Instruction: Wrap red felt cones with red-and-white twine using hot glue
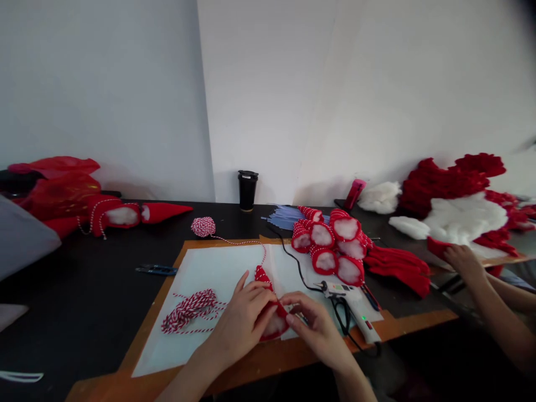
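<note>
One red stuffed cone, near the bench's front edge, is gripped by the left hand and pinched by the right hand, twine partly wound on; finished cones are piled behind, cut twine remaining.

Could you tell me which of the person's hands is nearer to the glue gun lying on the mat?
Right. The right hand sits just beside the glue gun, pinching the red stuffed piece; the left hand grips that piece on its far side, farther from the gun.
</note>
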Demonstrator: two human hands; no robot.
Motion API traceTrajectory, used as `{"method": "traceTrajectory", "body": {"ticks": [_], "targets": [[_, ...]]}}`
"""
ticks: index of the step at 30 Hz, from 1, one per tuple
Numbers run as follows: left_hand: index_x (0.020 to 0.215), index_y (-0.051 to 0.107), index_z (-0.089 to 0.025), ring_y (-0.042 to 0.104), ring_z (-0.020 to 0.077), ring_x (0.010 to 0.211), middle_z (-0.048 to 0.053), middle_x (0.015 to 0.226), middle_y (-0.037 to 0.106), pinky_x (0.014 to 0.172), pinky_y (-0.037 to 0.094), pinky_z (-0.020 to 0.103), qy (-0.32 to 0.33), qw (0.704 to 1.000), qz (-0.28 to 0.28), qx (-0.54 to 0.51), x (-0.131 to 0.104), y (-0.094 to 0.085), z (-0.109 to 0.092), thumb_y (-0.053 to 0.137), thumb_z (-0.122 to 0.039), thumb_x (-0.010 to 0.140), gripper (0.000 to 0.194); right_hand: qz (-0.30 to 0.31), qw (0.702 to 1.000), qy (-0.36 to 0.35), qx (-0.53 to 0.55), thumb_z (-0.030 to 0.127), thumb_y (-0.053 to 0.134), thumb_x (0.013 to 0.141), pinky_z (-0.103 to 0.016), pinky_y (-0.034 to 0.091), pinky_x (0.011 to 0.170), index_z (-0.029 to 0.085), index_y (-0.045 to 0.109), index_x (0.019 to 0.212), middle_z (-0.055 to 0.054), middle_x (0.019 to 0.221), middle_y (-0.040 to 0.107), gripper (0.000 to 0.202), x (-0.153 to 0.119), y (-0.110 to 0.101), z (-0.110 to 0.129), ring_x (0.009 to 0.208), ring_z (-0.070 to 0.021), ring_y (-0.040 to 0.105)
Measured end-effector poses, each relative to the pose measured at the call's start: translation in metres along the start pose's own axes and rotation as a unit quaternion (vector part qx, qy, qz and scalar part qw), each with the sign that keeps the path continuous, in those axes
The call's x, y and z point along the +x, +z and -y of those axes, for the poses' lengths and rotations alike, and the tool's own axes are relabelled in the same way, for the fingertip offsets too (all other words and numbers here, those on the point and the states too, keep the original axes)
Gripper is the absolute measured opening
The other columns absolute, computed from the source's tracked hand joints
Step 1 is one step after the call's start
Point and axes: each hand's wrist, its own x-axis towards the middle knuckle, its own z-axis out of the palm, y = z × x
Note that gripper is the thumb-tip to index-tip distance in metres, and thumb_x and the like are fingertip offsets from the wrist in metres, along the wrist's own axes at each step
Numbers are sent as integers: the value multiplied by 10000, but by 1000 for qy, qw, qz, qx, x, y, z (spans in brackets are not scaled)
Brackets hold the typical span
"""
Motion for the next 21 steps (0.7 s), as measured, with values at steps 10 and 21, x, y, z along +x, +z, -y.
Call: {"method": "traceTrajectory", "body": {"ticks": [10, 21], "targets": [[924, 608, -220, 632, 216, 1035, 3, 919, 708, 1152, 277, 625, 2, 1000, -10, 0, 3, 4, -2, 504, -104, 932, 156, -40, 999, -34, -8, 268, 579, 972, -306, 516, 840, 227, 761, 984, -63, 973, 727, 187, -3, 4, -1, 936, -196, 673], [959, 608, -239, 627, 219, 1066, -18, 947, 723, 1159, 258, 612, -10, 1000, -19, -3, 1, 7, -2, 533, -111, 921, 154, -127, 987, -51, -81, 111, 634, 876, -237, 501, 723, 227, 717, 886, -17, 869, 725, 142, -10, 15, -11, 807, -153, 663]]}}
